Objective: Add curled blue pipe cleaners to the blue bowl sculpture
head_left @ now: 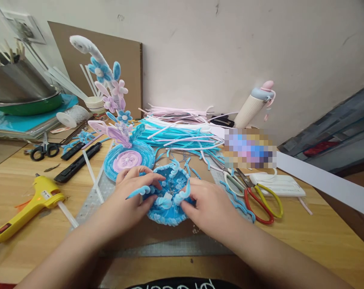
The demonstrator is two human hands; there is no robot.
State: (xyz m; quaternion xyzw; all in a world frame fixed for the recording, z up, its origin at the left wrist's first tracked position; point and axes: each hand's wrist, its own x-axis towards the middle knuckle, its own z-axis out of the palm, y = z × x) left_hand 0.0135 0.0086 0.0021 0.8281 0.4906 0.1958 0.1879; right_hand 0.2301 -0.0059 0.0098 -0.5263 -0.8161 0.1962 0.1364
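A round, bowl-like piece of blue pipe cleaners (166,214) lies in front of me, its edge braided and several curled blue ends standing up from it. My left hand (136,192) grips its left edge, thumb and fingers around a twisted blue end. On the right edge my right hand (210,200) is closed, its thumb near another curled end; some fingertips are hidden. Just behind stands a pipe-cleaner flower decoration (109,84) with a white curved stem, on a round blue base (109,160) with a pink centre.
Bundles of blue and pink pipe cleaners (182,134) lie at the back. Red-and-yellow-handled scissors (261,200) are at the right, near a white mask (279,185). A yellow glue gun (34,204), black cutter (78,162) and black scissors (45,148) lie left. A bottle (252,106) stands by the wall.
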